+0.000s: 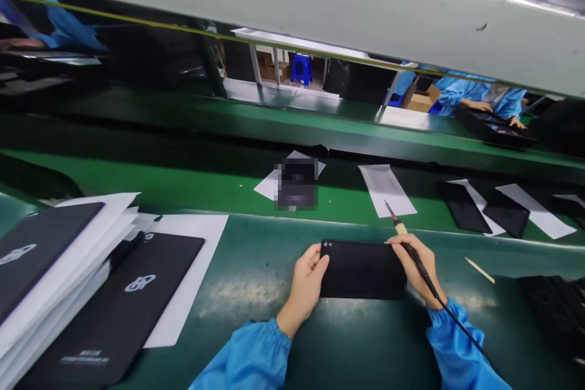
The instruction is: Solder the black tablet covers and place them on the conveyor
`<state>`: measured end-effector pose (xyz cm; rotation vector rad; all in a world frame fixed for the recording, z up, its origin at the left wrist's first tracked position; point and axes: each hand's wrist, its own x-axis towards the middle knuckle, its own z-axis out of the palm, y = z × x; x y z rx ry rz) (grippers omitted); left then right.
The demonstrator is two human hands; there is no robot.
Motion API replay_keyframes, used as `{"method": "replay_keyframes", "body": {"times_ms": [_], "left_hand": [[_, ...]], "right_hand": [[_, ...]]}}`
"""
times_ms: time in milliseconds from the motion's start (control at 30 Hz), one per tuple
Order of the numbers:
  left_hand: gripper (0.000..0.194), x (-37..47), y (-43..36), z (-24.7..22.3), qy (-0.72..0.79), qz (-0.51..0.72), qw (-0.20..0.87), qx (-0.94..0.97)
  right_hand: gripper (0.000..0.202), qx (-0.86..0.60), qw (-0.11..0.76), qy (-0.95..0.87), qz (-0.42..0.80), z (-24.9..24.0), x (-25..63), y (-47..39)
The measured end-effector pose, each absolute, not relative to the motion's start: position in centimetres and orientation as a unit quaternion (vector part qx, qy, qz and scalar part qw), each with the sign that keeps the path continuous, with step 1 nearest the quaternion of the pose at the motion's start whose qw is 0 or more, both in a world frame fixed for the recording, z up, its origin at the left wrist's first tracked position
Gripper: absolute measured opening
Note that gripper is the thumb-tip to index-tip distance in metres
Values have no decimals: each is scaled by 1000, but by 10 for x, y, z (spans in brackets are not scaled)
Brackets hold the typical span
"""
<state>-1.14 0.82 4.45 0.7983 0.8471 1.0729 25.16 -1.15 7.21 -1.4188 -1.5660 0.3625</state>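
Note:
A flat black tablet-like panel [363, 271] with a small camera mark at its upper left corner is held just above the green bench. My left hand [305, 283] grips its left edge, thumb on the face and fingers behind. In my right hand [418, 265] is a soldering iron [401, 228] with a pale handle, its metal tip pointing up and away. A black cord trails from it along my right forearm. The fingertips of that hand also touch the panel's upper right corner.
Black tablets [150, 280] and white sheets [183, 286] are stacked at left. A green conveyor belt [219, 195] beyond the bench carries several panels and papers. A thin pale stick [479, 269] and a dark box [553, 311] lie at right. Co-workers in blue sleeves [466, 94] work across.

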Motion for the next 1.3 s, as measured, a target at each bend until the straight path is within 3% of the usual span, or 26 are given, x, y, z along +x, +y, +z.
{"method": "replay_keyframes", "body": {"times_ms": [167, 300, 400, 500, 733, 967, 1300], "left_hand": [[46, -8, 6, 45, 388, 458, 728, 333], [45, -7, 6, 48, 398, 451, 730, 324], [44, -7, 6, 51, 402, 451, 729, 320], [45, -8, 6, 52, 410, 442, 732, 318], [43, -10, 6, 51, 408, 443, 728, 327], [37, -9, 4, 52, 405, 453, 722, 331], [38, -8, 4, 53, 407, 450, 717, 342]], "right_hand": [[22, -550, 496, -670, 35, 78, 249, -16], [33, -507, 603, -592, 171, 87, 230, -25], [27, -488, 651, -512, 276, 83, 210, -32], [22, -495, 641, -505, 299, 75, 201, -36], [13, -488, 560, -643, 185, 83, 196, -41], [27, -411, 533, -709, 210, 86, 188, -41], [24, -419, 509, -723, 205, 90, 180, -39]]}}
